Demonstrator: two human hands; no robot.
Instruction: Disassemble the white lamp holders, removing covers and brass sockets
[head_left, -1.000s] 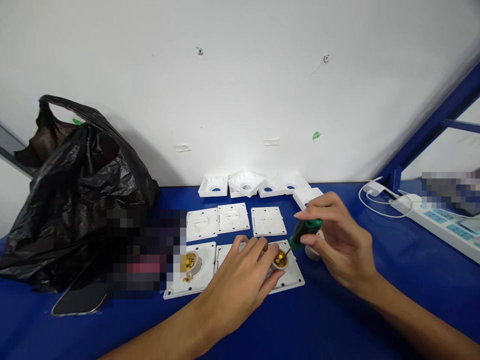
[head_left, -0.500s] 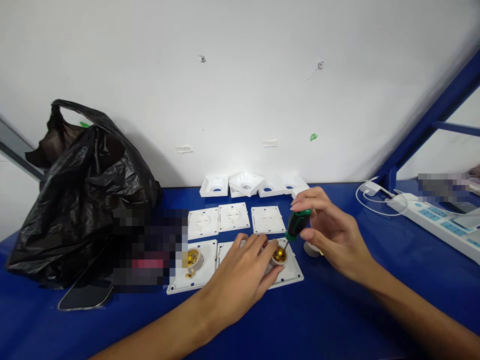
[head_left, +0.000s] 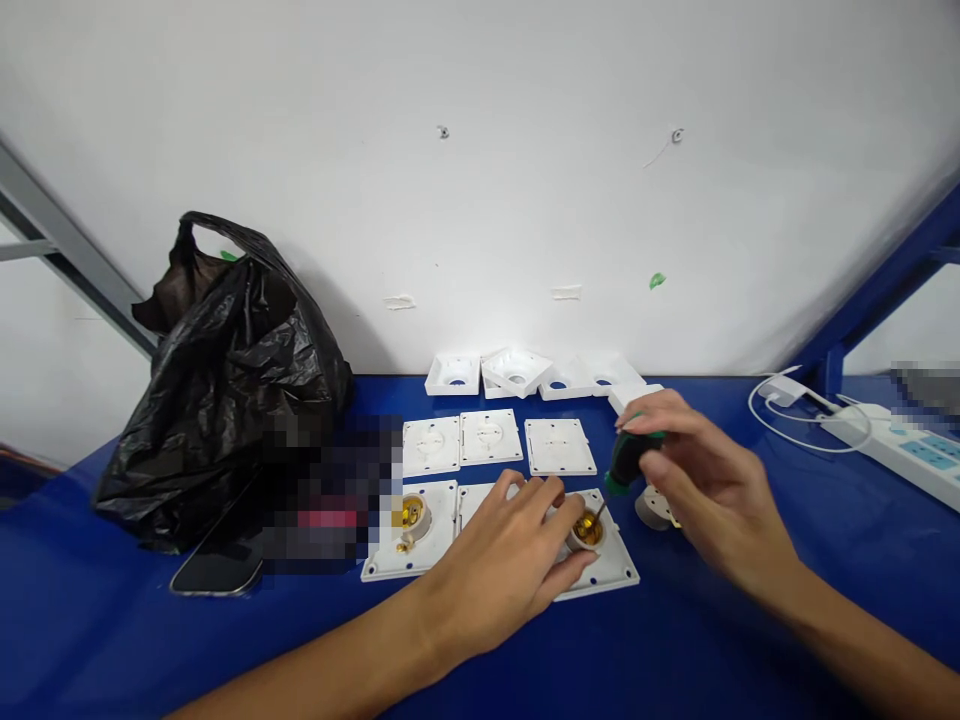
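Observation:
My right hand (head_left: 709,485) grips a screwdriver (head_left: 630,460) with a black and green handle, tilted so its shaft reaches into a lamp socket (head_left: 587,530). That round white socket has a brass inside and sits on a square white plate (head_left: 611,572). Thumb and fingers of my left hand (head_left: 514,545) are wrapped round the socket. Left of this hand, another lamp socket (head_left: 414,515) stands on its own white plate (head_left: 435,562), with small brass pieces (head_left: 405,543) beside it. A loose lamp socket (head_left: 654,510) lies on the table, partly behind my right hand.
Behind are several flat white plates (head_left: 559,447) and several white box covers (head_left: 454,375) along the wall. A black plastic bag (head_left: 232,400) and a phone (head_left: 214,565) lie left on the blue table (head_left: 300,640). At right is a power strip (head_left: 900,450) with a white cable (head_left: 810,440).
The view has shifted, so everything appears further right. The screwdriver handle has turned and leans more, its tip still in the socket. My left hand keeps its hold.

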